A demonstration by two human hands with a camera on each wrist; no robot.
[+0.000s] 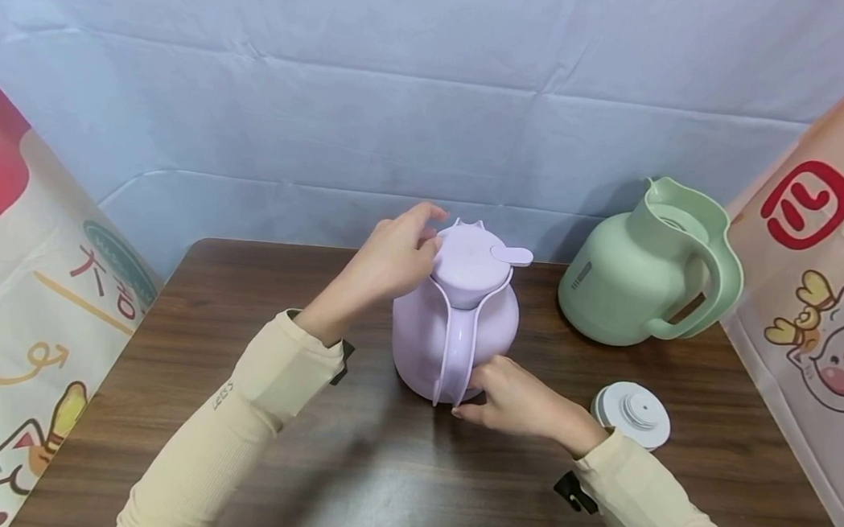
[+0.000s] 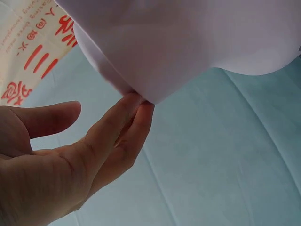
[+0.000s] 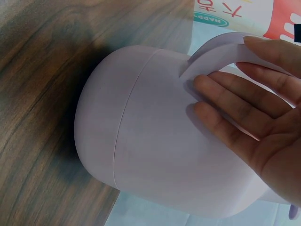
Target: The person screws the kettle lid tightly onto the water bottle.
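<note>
On the table [image 1: 202,306], the right hand [image 1: 511,398] lightly pinches the lilac jug [image 1: 420,344] by its handle [image 1: 459,346]; the left hand [image 1: 397,250], fingers fairly straight, touches its top — a sideways push there could tip it. A green jug [image 1: 609,283] stands apart.

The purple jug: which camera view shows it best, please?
The head view: the purple jug appears nearly whole, with lid and handle. Left wrist shows only a portion at the fingertips; right wrist shows its side, fingers partly covering the handle.
</note>
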